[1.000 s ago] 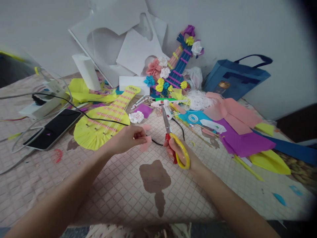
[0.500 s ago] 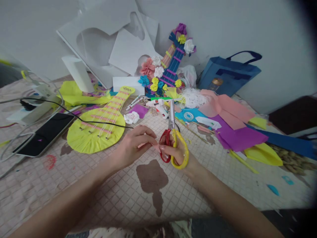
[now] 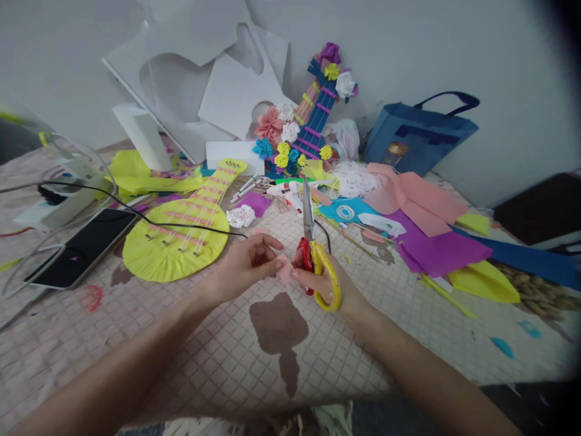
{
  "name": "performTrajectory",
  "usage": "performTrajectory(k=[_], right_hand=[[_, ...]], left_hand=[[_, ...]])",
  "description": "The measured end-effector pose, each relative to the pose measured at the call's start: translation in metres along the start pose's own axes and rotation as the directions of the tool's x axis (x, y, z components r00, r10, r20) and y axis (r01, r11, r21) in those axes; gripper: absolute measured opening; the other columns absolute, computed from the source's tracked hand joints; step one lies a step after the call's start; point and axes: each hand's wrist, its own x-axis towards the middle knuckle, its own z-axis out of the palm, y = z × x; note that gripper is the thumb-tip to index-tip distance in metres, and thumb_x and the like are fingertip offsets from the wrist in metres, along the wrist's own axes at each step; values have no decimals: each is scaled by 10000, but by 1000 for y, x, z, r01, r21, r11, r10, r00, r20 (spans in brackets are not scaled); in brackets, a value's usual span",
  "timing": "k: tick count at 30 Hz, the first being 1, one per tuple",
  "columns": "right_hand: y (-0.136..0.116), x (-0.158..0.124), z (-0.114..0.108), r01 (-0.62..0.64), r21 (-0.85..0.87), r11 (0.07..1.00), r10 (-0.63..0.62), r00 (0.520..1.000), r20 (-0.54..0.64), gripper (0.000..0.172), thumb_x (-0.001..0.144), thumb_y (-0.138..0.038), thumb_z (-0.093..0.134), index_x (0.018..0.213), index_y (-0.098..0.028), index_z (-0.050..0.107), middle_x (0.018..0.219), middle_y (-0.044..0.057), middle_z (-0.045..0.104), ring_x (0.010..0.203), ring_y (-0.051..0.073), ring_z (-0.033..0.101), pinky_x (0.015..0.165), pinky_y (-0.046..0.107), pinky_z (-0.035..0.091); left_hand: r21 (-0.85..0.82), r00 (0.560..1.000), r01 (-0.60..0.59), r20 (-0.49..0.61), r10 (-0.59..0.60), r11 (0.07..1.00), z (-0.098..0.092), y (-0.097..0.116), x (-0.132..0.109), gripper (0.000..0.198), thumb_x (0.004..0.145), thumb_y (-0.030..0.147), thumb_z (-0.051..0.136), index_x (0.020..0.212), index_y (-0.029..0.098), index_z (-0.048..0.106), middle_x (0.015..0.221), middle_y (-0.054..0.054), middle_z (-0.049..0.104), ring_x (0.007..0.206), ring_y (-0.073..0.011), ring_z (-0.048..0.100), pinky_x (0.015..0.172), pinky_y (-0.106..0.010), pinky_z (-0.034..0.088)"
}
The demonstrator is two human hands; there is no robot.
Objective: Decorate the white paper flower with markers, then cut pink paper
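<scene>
A small piece of pink paper (image 3: 285, 271) is pinched between my two hands above the table. My left hand (image 3: 247, 263) grips its left side with thumb and finger. My right hand (image 3: 333, 284) holds scissors (image 3: 309, 221) with one red and one yellow handle loop, blades pointing away and together, while its thumb and finger grip the paper's right edge. Left of my hands lies a yellow paper-covered toy guitar (image 3: 176, 245) with pink bands and strings. A crumpled white paper flower (image 3: 240, 216) rests by its right side.
A glue gun (image 3: 288, 191), purple paper (image 3: 436, 251) and pink paper (image 3: 420, 200) lie ahead and right. A flower-covered blue guitar (image 3: 320, 121) leans at the back near a blue bag (image 3: 417, 142). A phone (image 3: 84, 248) and power strip (image 3: 57, 209) are at left, with a black cable crossing the yellow guitar.
The pink paper has turned and shows more of its face between my fingers. My left fingers have curled and shifted their hold. The scissors have tilted slightly left.
</scene>
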Motion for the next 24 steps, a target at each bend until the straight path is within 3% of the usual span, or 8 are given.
performTrajectory(k=[5, 8, 15, 21, 24], right_hand=[[12, 5, 2, 14, 89, 996, -7, 997, -80, 357, 692, -439, 734, 831, -213, 495, 589, -81, 481, 428, 64, 429, 389, 197, 374], [16, 6, 4, 6, 129, 992, 4, 997, -79, 387, 655, -424, 760, 839, -215, 491, 609, -80, 494, 434, 63, 429, 387, 197, 373], [11, 6, 0, 10, 95, 995, 2, 992, -126, 320, 681, -361, 730, 844, -212, 499, 646, -72, 510, 444, 61, 450, 394, 189, 371], [11, 8, -4, 7, 98, 995, -4, 1000, -24, 353, 723, -481, 706, 823, -218, 492, 608, -76, 507, 417, 56, 409, 381, 186, 350], [9, 8, -4, -11, 73, 997, 12, 1000, -12, 345, 727, -476, 705, 821, -214, 501, 584, -77, 499, 420, 59, 416, 386, 186, 352]], left_hand=[[-73, 981, -32, -194, 18, 997, 9, -5, 0, 292, 773, 309, 679, 907, 192, 447, 658, 57, 538, 555, -86, 528, 483, -204, 410], [-77, 973, -32, -230, 14, 996, 12, -7, 0, 290, 761, 311, 686, 846, 195, 434, 687, 51, 525, 574, -84, 532, 492, -205, 419], [-65, 986, -12, -167, 1, 998, 13, -6, -1, 226, 799, 304, 632, 862, 185, 451, 739, 30, 549, 655, -105, 579, 572, -240, 469], [-59, 992, 4, -128, -11, 998, 11, -3, -2, 256, 770, 270, 656, 898, 184, 452, 742, 39, 550, 649, -97, 577, 569, -232, 452], [-41, 1000, 27, 7, -27, 999, 8, -4, -2, 307, 754, 237, 663, 954, 186, 436, 682, 55, 559, 628, -101, 567, 583, -242, 446]])
